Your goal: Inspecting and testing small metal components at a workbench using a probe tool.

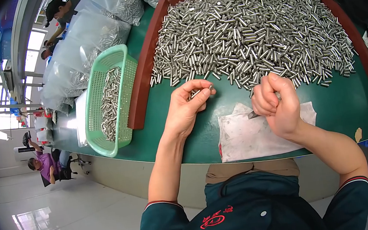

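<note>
- Worktop: green surface carrying all items below (clock centred on the view, 12 at the far side).
- Border strips: red-brown, running from 10 o'clock through 1 to 3. They presumably stop loose stock from rolling off; the near side is open, likely for reach.
- Heap of metal pins: at 1 to 2 o'clock, spread inside the border strips, its near edge just beyond both hands.
- Basket: light green, perforated, at 10 o'clock outside the left strip, part-filled with similar pins. Its place probably suits a short left-hand reach.
- Cloth: whitish, stained, flat at 4 o'clock; it may serve as a wiping or resting pad.
- Right hand: at 3 o'clock, above the cloth, fingers curled closed. Whether it grips anything cannot be told.
- Left hand: near centre, fingers curled around a few pins, thumb meeting the index finger; this grip likely keeps the small cylinders from slipping out.
</note>
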Action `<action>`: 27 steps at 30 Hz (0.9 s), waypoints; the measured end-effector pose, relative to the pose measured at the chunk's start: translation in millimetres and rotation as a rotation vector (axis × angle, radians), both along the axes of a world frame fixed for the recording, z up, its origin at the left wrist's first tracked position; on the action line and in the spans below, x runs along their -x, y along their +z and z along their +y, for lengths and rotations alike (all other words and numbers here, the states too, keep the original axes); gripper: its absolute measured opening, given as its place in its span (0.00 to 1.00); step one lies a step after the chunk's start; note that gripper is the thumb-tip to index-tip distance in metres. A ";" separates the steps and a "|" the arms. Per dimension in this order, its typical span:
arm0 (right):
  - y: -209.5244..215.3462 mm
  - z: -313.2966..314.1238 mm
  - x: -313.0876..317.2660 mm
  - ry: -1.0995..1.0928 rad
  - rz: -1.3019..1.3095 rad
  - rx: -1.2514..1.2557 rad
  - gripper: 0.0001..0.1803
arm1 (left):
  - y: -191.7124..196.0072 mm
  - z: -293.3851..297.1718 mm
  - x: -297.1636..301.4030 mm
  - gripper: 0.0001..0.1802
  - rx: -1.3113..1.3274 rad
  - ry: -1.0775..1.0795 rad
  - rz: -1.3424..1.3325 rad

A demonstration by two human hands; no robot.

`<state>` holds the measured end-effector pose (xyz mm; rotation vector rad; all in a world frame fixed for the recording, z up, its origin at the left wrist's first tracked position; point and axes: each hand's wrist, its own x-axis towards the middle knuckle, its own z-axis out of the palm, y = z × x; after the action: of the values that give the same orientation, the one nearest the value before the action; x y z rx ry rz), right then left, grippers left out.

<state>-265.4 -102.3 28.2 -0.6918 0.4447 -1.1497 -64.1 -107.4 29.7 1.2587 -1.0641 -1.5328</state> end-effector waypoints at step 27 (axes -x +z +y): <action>3.8 1.8 0.0 -0.025 0.038 0.029 0.22 | 2.7 46.4 46.2 0.07 0.577 -0.350 -0.883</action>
<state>-265.4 -100.6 32.0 -0.7367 0.4708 -1.1695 -110.3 -61.0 32.4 1.3735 -2.1960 -0.7323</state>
